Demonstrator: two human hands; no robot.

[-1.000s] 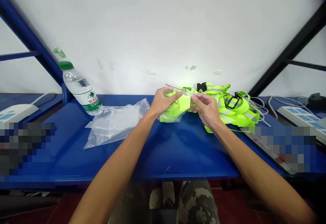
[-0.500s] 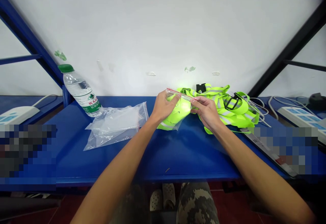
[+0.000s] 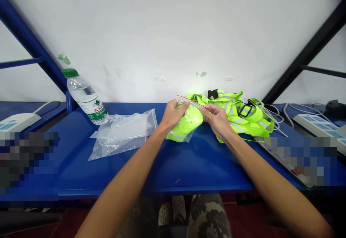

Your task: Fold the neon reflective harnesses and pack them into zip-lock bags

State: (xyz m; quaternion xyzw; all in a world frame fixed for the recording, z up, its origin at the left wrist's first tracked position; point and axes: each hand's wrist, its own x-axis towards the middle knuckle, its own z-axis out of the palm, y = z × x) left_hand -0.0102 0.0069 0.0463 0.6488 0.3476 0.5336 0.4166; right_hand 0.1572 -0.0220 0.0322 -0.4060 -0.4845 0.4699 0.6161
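Both my hands hold a clear zip bag (image 3: 186, 124) stuffed with a folded neon-yellow reflective strap vest. My left hand (image 3: 173, 114) pinches the left end of the bag's red-lined top edge. My right hand (image 3: 216, 119) pinches the same edge further right. The bag's bottom rests on the blue table (image 3: 173, 166). Just behind and to the right lies a heap of loose neon-yellow vests (image 3: 240, 113) with black buckles.
A pile of empty clear bags (image 3: 121, 131) lies to the left, with a tilted green-capped water bottle (image 3: 85, 97) behind it. White power strips sit at the far left (image 3: 16, 120) and far right (image 3: 321, 129). White cables (image 3: 273, 119) run beside the vests. White wall behind.
The bagged vest has sunk lower into the bag and my fingers have shifted slightly along the top edge. The view moved a little.
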